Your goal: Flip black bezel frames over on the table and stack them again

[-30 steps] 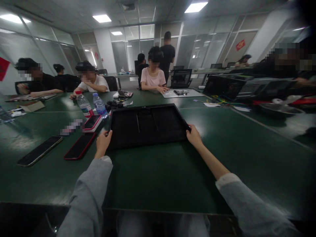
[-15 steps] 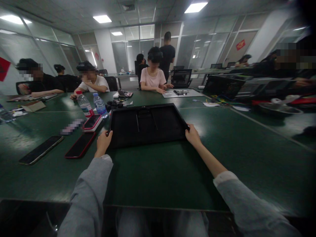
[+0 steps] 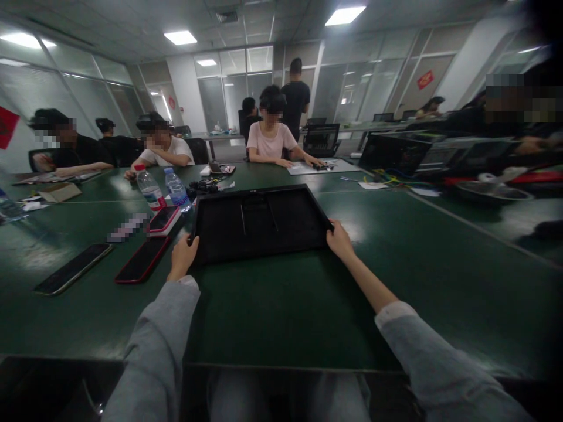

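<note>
A shallow black tray (image 3: 220, 241) with a raised rim stands out ahead of me on the green table. Two thin pale lines run down its dark inside, on either side of a bar-like shape near the far rim. My left hand (image 3: 182, 256) is closed on its left side close to the near corner. On the opposite side, my right hand (image 3: 341, 240) grips the right rim, with the thumb near the top edge. Both forearms are stretched forward over the table. The fingers under or behind the rim are hidden.
Left of the tray lie a red-edged phone (image 3: 143, 261), a dark phone (image 3: 74, 268) and a pink-and-white phone box (image 3: 165, 220). Two bottles, one red-capped (image 3: 151, 189) and one blue-capped (image 3: 176, 190), stand behind them. Several people sit around; a metal bowl (image 3: 490, 192) is at right.
Both hands keep their hold on the tray, which hardly moves. The view shifts slightly. Across the table, a person in pink has reached one hand further over a pale board.
</note>
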Available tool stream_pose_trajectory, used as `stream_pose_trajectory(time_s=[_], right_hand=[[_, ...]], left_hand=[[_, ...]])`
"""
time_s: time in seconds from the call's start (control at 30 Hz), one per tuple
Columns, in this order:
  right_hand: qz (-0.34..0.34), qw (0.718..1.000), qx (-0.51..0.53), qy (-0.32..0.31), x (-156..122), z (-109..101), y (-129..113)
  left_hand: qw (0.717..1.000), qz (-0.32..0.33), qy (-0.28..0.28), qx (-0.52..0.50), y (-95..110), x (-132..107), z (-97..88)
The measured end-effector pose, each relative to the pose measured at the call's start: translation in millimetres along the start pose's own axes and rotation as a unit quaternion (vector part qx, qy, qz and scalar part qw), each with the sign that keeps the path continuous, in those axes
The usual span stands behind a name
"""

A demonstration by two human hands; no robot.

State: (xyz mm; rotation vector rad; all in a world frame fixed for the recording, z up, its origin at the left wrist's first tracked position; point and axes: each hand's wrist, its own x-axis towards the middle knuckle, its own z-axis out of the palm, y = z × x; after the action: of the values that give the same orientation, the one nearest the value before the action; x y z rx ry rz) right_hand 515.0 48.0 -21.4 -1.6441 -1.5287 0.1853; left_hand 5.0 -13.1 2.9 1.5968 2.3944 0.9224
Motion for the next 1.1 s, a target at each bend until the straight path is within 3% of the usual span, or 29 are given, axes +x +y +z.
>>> stream_pose_trajectory(time_s=[1.1], right_hand=[[-0.008, 1.000, -0.010, 0.013, 0.1, 0.9, -1.6]], left_hand=[[0.999, -0.001, -0.020, 0.029, 2.4, 0.4, -1.1]])
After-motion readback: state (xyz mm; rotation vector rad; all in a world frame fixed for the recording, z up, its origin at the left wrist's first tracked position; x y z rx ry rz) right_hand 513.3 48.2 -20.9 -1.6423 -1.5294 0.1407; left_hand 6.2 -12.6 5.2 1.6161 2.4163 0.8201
